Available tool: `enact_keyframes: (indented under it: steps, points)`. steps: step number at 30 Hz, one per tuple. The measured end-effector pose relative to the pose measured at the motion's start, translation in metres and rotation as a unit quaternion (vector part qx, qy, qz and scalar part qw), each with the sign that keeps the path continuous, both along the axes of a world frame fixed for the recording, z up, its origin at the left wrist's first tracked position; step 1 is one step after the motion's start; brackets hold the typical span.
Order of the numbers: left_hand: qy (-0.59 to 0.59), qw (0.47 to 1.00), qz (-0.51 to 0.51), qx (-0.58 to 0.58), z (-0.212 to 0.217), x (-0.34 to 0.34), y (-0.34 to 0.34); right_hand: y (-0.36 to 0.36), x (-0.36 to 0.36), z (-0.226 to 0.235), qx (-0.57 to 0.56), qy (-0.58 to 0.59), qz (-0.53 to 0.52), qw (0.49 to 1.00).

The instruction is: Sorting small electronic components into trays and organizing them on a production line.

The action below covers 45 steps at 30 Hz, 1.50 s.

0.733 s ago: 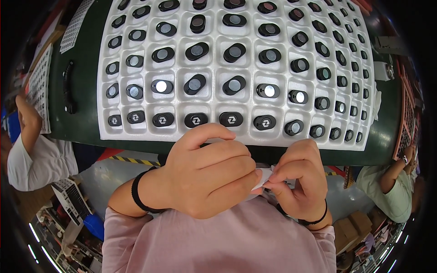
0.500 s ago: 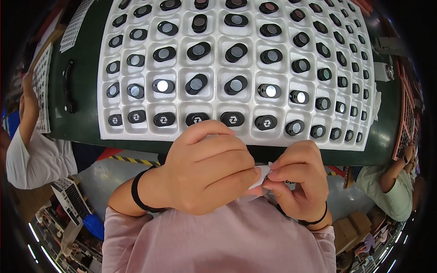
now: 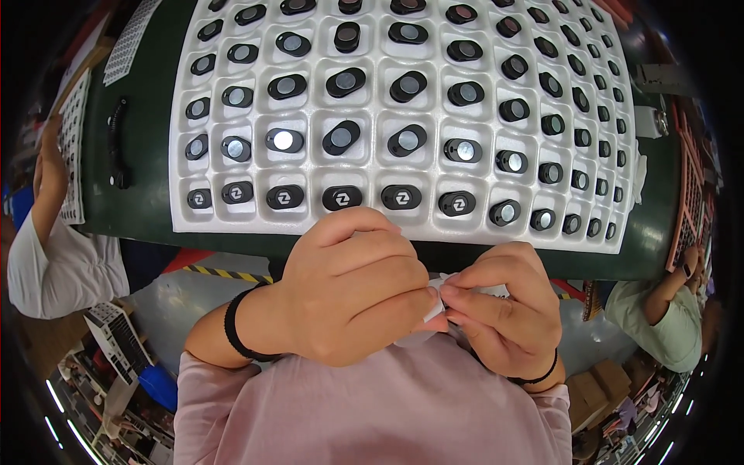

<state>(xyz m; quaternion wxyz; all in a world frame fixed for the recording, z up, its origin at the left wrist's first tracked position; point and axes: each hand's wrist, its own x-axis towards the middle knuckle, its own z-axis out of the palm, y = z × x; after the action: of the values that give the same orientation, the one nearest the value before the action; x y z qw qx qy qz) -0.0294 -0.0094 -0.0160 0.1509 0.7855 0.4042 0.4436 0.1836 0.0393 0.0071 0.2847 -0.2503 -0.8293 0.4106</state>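
Note:
My left hand [image 3: 353, 294] and my right hand [image 3: 504, 310] are pressed together close to my chest, below the table edge. Between their fingertips sits a small white piece [image 3: 436, 298], thin like paper or film; most of it is hidden by the fingers. Both hands pinch it. Just above them on the green table lies a white moulded tray [image 3: 180, 221] whose pockets hold several small black oval parts [image 3: 342, 198], some showing a round shiny face.
A black handle-like part [image 3: 116, 143] lies on the green table [image 3: 139, 116] left of the tray. Another person's arm [image 3: 46, 186] reaches in at the left edge, and a second person [image 3: 659, 310] sits at the lower right. A perforated sheet [image 3: 128, 43] lies at the far left.
My hands have stayed together on the white piece, with the fingers shifting only slightly. The person's arm at the left has risen a little.

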Motion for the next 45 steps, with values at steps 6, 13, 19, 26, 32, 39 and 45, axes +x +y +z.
enact_keyframes:
  steps: [6, 13, 19, 26, 32, 39, 45]
  points:
    - [0.009, 1.000, 0.001, 0.015, 0.000, -0.002, -0.001, -0.001, -0.003, -0.002, -0.011, 0.010, -0.003, 1.000]
    - [0.008, 1.000, 0.004, 0.020, -0.001, -0.001, -0.001, 0.001, -0.005, -0.007, -0.020, 0.038, -0.006, 0.999]
    - [-0.009, 0.999, 0.008, 0.031, -0.004, 0.003, 0.000, 0.004, -0.002, -0.007, -0.032, 0.033, 0.005, 0.999]
    - [0.002, 1.000, -0.002, 0.013, -0.001, 0.003, 0.001, 0.006, 0.000, -0.004, -0.049, 0.023, 0.014, 0.998]
    - [-0.015, 0.999, -0.030, -0.010, 0.001, -0.004, 0.004, 0.003, 0.000, 0.004, -0.065, 0.007, -0.004, 0.998]
    - [-0.104, 0.982, -0.084, -0.137, 0.008, 0.007, 0.002, -0.003, 0.014, 0.011, -0.108, -0.032, -0.015, 0.994]
    - [-0.095, 0.949, -0.104, -0.284, 0.028, 0.009, 0.007, -0.001, 0.015, 0.024, -0.033, -0.067, -0.018, 0.997]
